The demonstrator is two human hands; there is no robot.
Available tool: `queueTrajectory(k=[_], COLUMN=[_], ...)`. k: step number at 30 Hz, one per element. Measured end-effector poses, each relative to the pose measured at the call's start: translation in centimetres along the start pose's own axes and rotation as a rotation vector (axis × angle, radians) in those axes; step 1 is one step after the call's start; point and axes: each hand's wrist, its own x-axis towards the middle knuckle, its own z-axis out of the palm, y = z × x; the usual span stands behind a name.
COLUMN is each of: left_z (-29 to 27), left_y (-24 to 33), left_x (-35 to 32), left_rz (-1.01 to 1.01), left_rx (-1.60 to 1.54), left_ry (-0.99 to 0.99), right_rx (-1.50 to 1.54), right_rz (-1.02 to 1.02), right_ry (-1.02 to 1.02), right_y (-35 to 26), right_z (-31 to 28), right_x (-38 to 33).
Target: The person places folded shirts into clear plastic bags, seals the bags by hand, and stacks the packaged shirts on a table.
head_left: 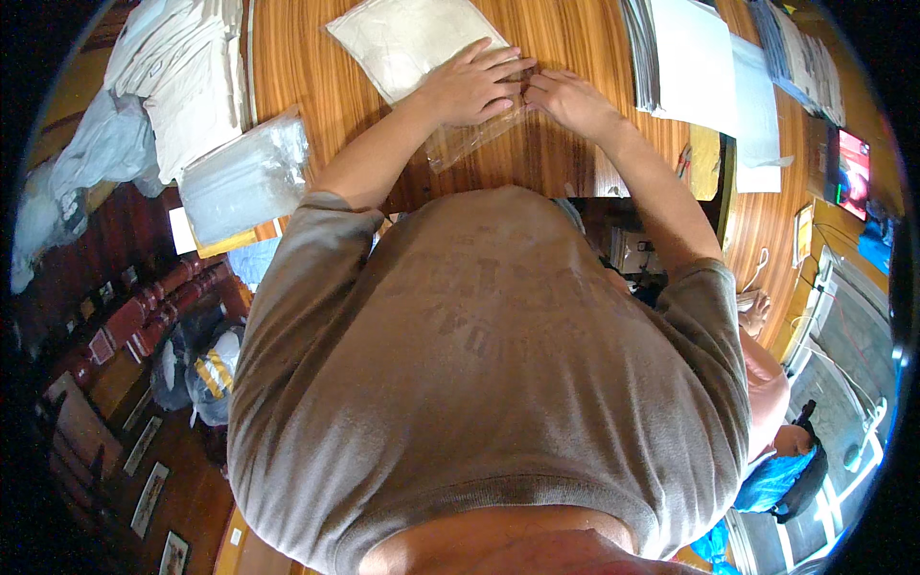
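The left hand (pixel 470 86) lies flat, fingers spread, pressing a white packet in a clear bag (pixel 422 43); beside it the right hand (pixel 570 96) pinches the bag's edge. It looks light, soft and slippery, best held at the edges.

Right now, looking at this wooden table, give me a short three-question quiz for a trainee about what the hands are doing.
1. True or false: the left hand lies flat on the pale folded cloth in a clear plastic bag.
2. What does the right hand touch? A) the stack of flat white packets B) the clear bag's open end C) the small screen with a red picture
3. Fill in: the pile of empty clear plastic bags lies to the person's ____.

Key: 1 true; 2 B; 3 left.
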Motion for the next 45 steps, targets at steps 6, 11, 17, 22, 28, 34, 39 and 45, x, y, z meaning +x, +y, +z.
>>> queueTrajectory(k=[6,11,17,22,28,34,39,45], left_z=[0.4,0.5,-1.1,-0.2,1.0,0.9,1.7,2.0], left_y=[-0.1,-0.3,0.0,0.1,-0.8,-0.4,-0.7,-0.4], left_x=[0.1,-0.2,0.2,-0.2,0.1,0.5,-0.3,0.0], left_rz=[0.034,0.022,0.007,0.011,0.032,0.022,0.039,0.055], left_rx=[0.042,-0.005,0.122,0.051,0.078,0.193,0.197,0.126], left_ry=[0.083,0.064,-0.111,0.026,-0.005,-0.048,0.081,0.075], right_rx=[-0.200,-0.036,-0.122,0.002,0.049,0.055,-0.001,-0.026], right_rz=[-0.286,-0.085,-0.030,-0.141,-0.141,0.006,-0.145,-0.205], right_ry=[0.048,0.331,0.062,-0.026,0.407,0.115,0.063,0.080], right_y=[-1.3,-3.5,-4.8,-5.3,-5.8,-8.6,-9.5,-10.2], right_z=[-0.6,-1.4,1.3,0.3,-0.6,1.2,1.2,-0.1], right_x=[-3.2,-1.5,1.3,-0.8,-0.8,2.8,2.2,-0.9])
